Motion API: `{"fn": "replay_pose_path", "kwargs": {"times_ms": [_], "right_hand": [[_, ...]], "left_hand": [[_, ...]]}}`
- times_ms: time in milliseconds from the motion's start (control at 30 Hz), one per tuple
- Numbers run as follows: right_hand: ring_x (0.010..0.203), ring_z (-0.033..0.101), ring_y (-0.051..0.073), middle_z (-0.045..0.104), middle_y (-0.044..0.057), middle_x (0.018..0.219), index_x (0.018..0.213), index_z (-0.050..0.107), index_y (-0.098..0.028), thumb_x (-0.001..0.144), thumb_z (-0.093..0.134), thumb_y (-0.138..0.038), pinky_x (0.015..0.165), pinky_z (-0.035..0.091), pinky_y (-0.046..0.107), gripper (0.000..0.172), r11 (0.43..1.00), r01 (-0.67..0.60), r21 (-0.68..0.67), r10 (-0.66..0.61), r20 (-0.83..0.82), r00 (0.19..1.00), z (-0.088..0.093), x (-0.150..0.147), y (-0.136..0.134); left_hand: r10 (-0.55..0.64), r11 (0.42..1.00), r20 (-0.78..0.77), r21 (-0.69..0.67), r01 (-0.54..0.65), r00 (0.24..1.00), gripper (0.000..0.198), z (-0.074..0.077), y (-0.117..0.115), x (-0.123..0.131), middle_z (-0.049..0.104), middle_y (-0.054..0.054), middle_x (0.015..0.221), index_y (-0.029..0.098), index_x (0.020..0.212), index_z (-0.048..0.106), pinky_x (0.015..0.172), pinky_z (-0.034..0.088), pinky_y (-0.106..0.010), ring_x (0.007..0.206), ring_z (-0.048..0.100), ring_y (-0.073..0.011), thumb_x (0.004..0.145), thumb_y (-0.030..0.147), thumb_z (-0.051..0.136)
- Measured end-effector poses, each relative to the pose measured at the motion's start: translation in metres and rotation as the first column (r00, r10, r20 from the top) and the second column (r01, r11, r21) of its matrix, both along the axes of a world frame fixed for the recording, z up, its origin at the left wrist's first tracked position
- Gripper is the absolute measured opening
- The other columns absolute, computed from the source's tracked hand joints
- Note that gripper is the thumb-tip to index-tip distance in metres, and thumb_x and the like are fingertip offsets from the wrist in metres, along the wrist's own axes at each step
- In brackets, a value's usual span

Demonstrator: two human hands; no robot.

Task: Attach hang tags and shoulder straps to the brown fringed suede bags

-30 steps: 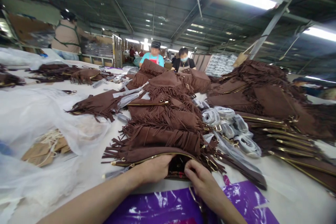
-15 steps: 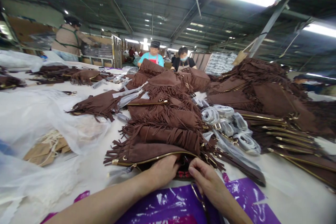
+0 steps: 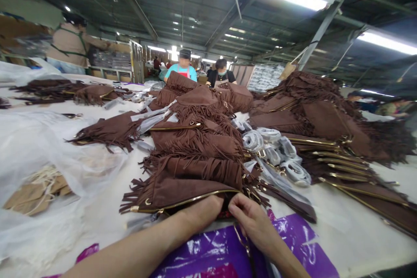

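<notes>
A brown suede fringed bag [image 3: 182, 191] with a gold zipper lies at the front of a row of the same bags. My left hand [image 3: 200, 213] has its fingers tucked into the bag's open mouth and grips the near edge. Right beside it, my right hand [image 3: 252, 221] pinches the bag's opening at the zipper end. A metal ring or clasp [image 3: 240, 238] hangs just below my right hand. Both forearms rest over a shiny purple plastic bag [image 3: 211, 254].
More fringed bags are stacked at the right [image 3: 325, 113] and far left [image 3: 91, 93]. Wrapped straps in grey plastic [image 3: 276, 152] lie between the stacks. Clear plastic over brown tags [image 3: 35, 191] sits at the left. Two people [image 3: 184, 63] work at the table's far end, another stands far left.
The bag's mouth has closed up under my hands, hiding the dark lining seen earlier. My hands have come closer together. The view has shifted slightly right.
</notes>
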State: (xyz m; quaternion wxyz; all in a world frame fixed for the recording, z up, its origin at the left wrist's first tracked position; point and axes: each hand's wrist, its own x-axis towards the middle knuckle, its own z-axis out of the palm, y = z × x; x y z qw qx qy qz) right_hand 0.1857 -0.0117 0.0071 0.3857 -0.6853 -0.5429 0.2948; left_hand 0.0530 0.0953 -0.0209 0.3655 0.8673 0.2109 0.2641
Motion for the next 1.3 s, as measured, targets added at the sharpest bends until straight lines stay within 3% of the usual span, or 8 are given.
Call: {"fn": "replay_pose_path", "kwargs": {"times_ms": [167,733,833,933,1033,1133,1200,1300], "right_hand": [[0.056,0.05,0.018,0.05,-0.001,0.057,0.063,0.043,-0.024,0.079,0.038,-0.025,0.055,0.034,0.028,0.017,0.991,0.024,0.134,-0.085,0.473,0.877,-0.005,0.0,-0.001],[0.069,0.059,0.025,0.062,0.011,0.072,0.072,0.053,-0.02,0.086,0.035,-0.012,0.064,0.038,0.033,0.024,0.978,0.042,0.202,-0.167,0.653,0.738,-0.03,-0.005,0.021],[0.07,0.06,0.026,0.061,0.011,0.072,0.073,0.053,-0.02,0.089,0.034,-0.016,0.064,0.039,0.034,0.025,0.979,0.004,0.202,-0.139,0.658,0.74,-0.024,-0.006,0.017],[0.075,0.061,0.024,0.062,0.009,0.081,0.081,0.055,-0.02,0.094,0.033,-0.023,0.066,0.041,0.032,0.026,0.974,-0.066,0.216,-0.095,0.657,0.748,0.003,-0.008,0.012],[0.074,0.061,0.021,0.063,0.005,0.08,0.087,0.059,-0.021,0.096,0.036,-0.031,0.068,0.042,0.031,0.027,0.937,-0.107,0.333,-0.084,0.511,0.855,0.048,-0.011,0.014],[0.05,0.051,0.015,0.057,-0.002,0.058,0.085,0.061,-0.021,0.086,0.053,-0.044,0.051,0.038,0.026,0.025,0.938,0.076,0.337,-0.071,-0.027,0.997,0.086,-0.012,0.03],[0.04,0.04,0.01,0.057,-0.004,0.056,0.083,0.06,-0.019,0.075,0.064,-0.05,0.04,0.026,0.021,0.033,0.955,0.16,0.251,-0.07,-0.334,0.94,0.098,-0.011,0.045],[0.035,0.03,0.006,0.057,-0.003,0.054,0.081,0.059,-0.016,0.063,0.07,-0.053,0.036,0.014,0.018,0.043,0.956,0.183,0.228,-0.065,-0.443,0.894,0.095,-0.008,0.065]], "left_hand": [[-0.003,0.998,-0.086,0.063,0.009,0.996,0.033,0.01,0.005,-0.002,0.07,-0.009,0.106,0.017,0.105,0.068,0.097,0.045,-0.037,0.1,0.061,-0.0264,0.085,0.012,0.042],[-0.08,0.996,-0.044,-0.044,0.078,0.996,0.032,0.013,0.01,0.001,0.068,-0.011,0.109,0.015,0.099,0.065,0.097,0.045,-0.034,0.1,0.061,-0.0221,0.087,0.011,0.036],[-0.065,0.998,-0.065,-0.031,0.063,0.996,0.028,0.017,0.008,-0.002,0.069,-0.011,0.101,0.015,0.094,0.065,0.093,0.046,-0.035,0.094,0.062,-0.0229,0.088,0.013,0.037],[-0.098,0.995,-0.06,-0.014,0.098,0.993,0.026,0.037,0.004,-0.009,0.069,-0.01,0.1,0.016,0.091,0.064,0.089,0.046,-0.031,0.093,0.061,-0.0218,0.086,0.012,0.04],[-0.109,0.994,-0.038,0.022,0.11,0.993,0.02,0.07,0.001,-0.018,0.068,-0.005,0.083,0.018,0.077,0.061,0.075,0.044,-0.028,0.079,0.059,-0.0188,0.081,0.01,0.043],[-0.052,0.998,0.052,-0.02,0.053,0.997,0.015,0.1,0.004,-0.027,0.058,0.001,0.068,0.018,0.065,0.053,0.065,0.038,-0.026,0.067,0.051,-0.0149,0.076,0.012,0.045],[0.004,0.994,0.143,-0.107,0.012,0.99,0.012,0.112,0.009,-0.031,0.054,0.002,0.066,0.018,0.063,0.051,0.064,0.036,-0.025,0.066,0.048,-0.0138,0.074,0.015,0.047],[0.087,0.965,0.274,-0.26,-0.013,0.958,0.01,0.115,0.017,-0.035,0.051,0.003,0.063,0.017,0.063,0.052,0.06,0.035,-0.023,0.062,0.045,-0.0121,0.071,0.021,0.05]]}}
